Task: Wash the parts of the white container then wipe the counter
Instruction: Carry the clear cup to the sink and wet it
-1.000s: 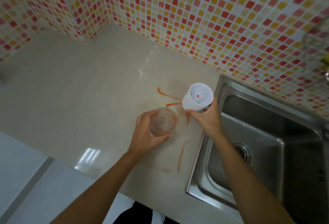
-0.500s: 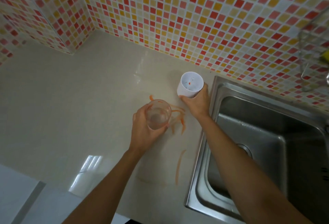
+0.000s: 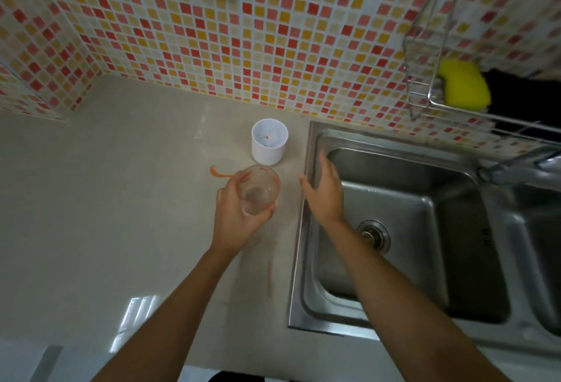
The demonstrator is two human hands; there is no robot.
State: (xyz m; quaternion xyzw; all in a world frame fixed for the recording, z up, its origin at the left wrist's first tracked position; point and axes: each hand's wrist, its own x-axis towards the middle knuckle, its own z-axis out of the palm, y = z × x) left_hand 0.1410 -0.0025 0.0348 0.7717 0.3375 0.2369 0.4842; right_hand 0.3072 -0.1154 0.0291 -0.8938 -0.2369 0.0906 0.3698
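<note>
My left hand [image 3: 235,217] grips the smeared clear cup [image 3: 258,192] (right hand [image 3: 323,192] spread, empty); wet sauce could slip it from my fingers.

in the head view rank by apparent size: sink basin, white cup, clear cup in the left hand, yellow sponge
1. Sink basin, by far the largest.
2. Yellow sponge, though partly hidden in the wire rack.
3-4. White cup and clear cup look alike; the clear cup is lifted nearer the camera, so unranked.
</note>
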